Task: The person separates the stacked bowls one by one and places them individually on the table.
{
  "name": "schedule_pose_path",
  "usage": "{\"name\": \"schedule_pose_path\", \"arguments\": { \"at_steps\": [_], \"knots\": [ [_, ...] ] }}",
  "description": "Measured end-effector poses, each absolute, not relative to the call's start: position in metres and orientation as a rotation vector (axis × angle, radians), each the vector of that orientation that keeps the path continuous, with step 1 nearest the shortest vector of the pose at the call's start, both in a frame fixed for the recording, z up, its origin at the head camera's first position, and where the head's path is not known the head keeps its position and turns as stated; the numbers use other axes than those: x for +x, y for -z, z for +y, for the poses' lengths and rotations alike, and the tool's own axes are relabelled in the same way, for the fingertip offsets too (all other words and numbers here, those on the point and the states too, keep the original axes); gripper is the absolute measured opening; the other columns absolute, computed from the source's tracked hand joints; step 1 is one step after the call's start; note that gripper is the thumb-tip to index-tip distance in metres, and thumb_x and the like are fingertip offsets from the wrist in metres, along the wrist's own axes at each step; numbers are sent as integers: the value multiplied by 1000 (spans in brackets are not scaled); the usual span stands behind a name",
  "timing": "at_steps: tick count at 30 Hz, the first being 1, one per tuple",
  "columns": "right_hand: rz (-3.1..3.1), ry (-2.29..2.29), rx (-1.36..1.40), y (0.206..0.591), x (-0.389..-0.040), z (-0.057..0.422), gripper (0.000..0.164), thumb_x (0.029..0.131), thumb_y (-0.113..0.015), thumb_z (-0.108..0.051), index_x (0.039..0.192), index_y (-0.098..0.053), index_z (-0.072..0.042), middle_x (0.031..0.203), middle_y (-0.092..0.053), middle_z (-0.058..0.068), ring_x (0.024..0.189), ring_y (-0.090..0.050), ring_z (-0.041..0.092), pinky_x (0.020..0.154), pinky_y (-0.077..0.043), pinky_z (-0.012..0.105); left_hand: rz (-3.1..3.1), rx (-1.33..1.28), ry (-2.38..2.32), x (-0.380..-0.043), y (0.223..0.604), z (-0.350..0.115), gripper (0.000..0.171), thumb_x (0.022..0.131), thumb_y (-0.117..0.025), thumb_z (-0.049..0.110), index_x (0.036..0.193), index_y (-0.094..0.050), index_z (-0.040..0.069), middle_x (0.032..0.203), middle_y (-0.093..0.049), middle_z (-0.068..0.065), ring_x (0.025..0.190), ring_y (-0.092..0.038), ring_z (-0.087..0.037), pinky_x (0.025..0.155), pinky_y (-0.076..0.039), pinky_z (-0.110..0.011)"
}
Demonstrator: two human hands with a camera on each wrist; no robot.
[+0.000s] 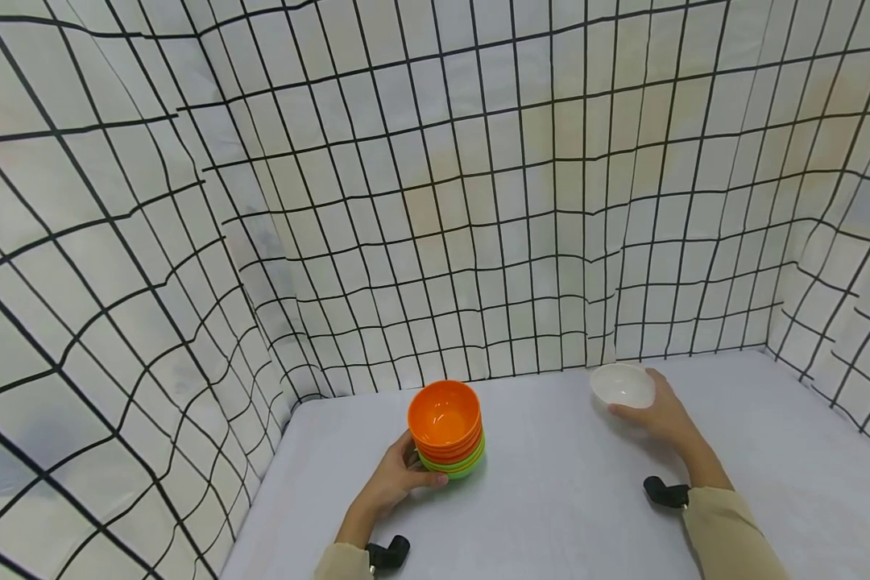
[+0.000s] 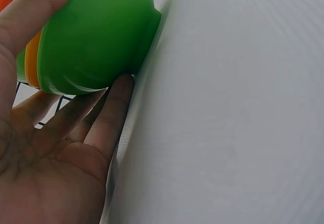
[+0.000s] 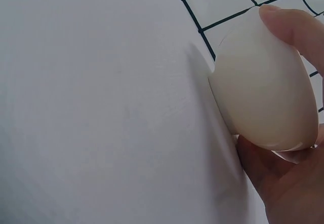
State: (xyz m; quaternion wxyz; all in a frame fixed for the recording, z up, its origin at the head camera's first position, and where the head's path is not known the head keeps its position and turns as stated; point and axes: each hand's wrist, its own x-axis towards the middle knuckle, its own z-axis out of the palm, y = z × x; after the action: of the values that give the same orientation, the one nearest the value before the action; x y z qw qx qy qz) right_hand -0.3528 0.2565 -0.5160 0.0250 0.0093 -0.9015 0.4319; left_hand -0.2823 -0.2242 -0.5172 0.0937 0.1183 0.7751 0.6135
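Here | left fingers (image 2: 115,114) hold bowl stack (image 1: 448,427) | right fingers (image 3: 298,28), white bowl (image 1: 619,387) near far edge (image 1: 540,374) | broad tabletop (image 1: 544,475) between

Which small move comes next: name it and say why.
Probably bring the white bowl toward the bowl stack: the right hand holds it apart from the stack, the left hand grips the stack, and the top orange bowl is empty.

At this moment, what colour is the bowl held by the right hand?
The bowl in the right hand is white; it shows best in the head view.
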Motion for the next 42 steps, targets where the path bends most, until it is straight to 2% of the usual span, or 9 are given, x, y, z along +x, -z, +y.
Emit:
{"name": "schedule_pose_path", "arguments": {
  "at_steps": [21, 42],
  "knots": [
    [-2830, -1438, -73, 512, -347, 261, 130, 85, -79, -54, 161, 12, 0, 162, -10, 39, 146, -20, 61, 114, -26, 78, 2303, 341, -1817, -282, 520, -225, 91, 75, -92, 19, 153, -44, 23, 156, -50, -6, 146, -46, -33, 124, -34, -56],
    [-2821, -1452, -73, 514, -350, 266, 130, 86, -79, -52, 159, 13, 3, 160, -9, 41, 144, -20, 61, 114, -26, 78, 2295, 354, -1821, -283, 519, -226, 91, 75, -92, 20, 153, -44, 26, 156, -49, -5, 146, -46, -32, 124, -34, -55]
  ]
}}
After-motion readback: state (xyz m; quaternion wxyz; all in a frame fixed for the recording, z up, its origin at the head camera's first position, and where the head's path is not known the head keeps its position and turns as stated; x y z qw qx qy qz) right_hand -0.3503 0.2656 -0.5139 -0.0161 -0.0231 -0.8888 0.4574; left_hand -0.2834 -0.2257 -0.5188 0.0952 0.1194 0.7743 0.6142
